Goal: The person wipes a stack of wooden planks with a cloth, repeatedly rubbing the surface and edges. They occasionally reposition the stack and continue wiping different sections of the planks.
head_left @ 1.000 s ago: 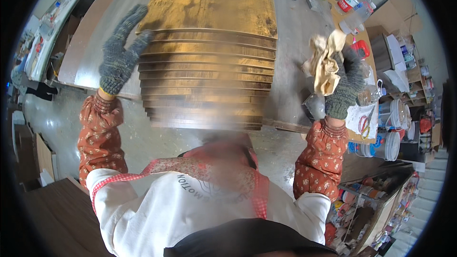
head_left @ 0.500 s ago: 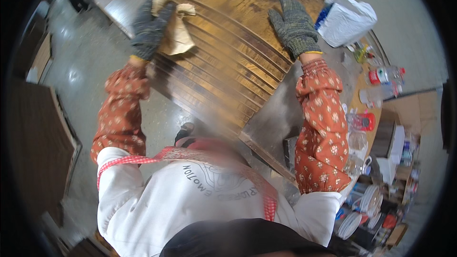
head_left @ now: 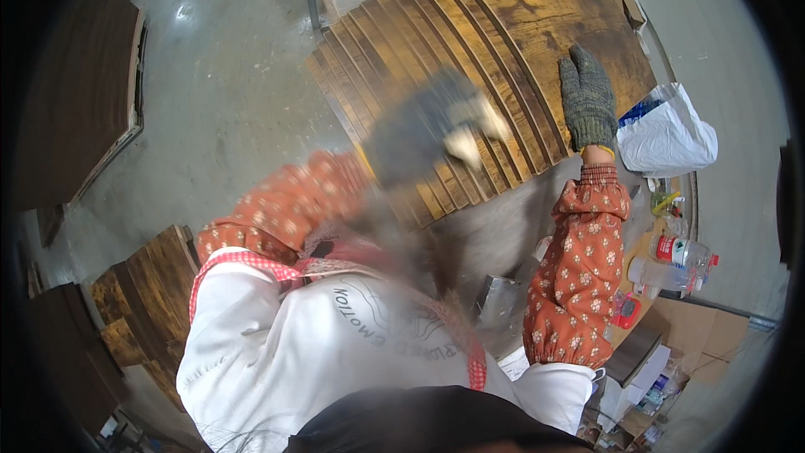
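Observation:
Several brown-stained wooden boards (head_left: 419,13) lie overlapped in a stepped fan in front of me, their edges showing as ridges. My left hand (head_left: 407,130), in a dark grey knit glove, is over the lower boards and smeared by motion. It grips a beige cloth-like piece (head_left: 464,147) whose material I cannot make out; whether it touches the wood is unclear. My right hand (head_left: 589,101), gloved the same way, lies flat with fingers stretched out on the uppermost board (head_left: 545,8), close to its right side. Patterned orange sleeves cover both forearms.
Right of the boards sits a white plastic bag (head_left: 671,134) with something blue inside. Beyond my right forearm are clear bottles (head_left: 683,253) and a cardboard box (head_left: 696,327). Dark panels (head_left: 71,101) stand at left, and another group of brown boards (head_left: 151,298) is at lower left.
My left hand has swept from the boards' far left edge rightward and nearer, carrying the beige piece. The view has turned, so the boards appear shifted; my right hand still rests on the wood.

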Available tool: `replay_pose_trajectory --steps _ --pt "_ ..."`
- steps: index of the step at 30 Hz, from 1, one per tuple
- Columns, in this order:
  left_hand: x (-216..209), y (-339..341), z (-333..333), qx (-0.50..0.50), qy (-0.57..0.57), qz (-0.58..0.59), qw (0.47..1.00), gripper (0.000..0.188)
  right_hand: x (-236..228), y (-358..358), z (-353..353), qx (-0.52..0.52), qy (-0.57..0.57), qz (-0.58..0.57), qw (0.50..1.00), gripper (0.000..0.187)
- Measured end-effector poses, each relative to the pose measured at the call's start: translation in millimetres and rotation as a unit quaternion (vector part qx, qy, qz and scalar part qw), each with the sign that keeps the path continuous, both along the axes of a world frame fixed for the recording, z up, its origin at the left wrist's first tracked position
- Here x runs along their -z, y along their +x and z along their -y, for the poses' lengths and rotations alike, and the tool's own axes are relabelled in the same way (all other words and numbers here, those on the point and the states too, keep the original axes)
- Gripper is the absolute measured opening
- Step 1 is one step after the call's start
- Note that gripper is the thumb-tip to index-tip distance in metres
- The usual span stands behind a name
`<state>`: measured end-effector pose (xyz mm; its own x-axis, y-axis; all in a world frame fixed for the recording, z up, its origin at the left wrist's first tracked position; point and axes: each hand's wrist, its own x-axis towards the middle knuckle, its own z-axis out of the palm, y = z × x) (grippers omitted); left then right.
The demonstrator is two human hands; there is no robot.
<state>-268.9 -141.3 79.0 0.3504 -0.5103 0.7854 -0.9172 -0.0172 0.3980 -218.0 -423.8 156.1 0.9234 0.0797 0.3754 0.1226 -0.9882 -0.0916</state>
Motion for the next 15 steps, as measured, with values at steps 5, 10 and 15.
replay_pose_trajectory --steps 5,10,15 --pt "8 66 -63 -0.321 -0.048 -0.018 0.946 0.019 3 0 1 0.001 0.011 0.004 1.0 0.05" --pt "28 -27 9 -0.183 -0.026 -0.081 0.98 0.026 3 3 1 0.0 -0.028 0.019 0.999 0.049" --pt "25 -62 10 -0.163 0.03 -0.011 0.986 0.045 1 2 -1 0.004 -0.023 0.01 1.0 0.05"
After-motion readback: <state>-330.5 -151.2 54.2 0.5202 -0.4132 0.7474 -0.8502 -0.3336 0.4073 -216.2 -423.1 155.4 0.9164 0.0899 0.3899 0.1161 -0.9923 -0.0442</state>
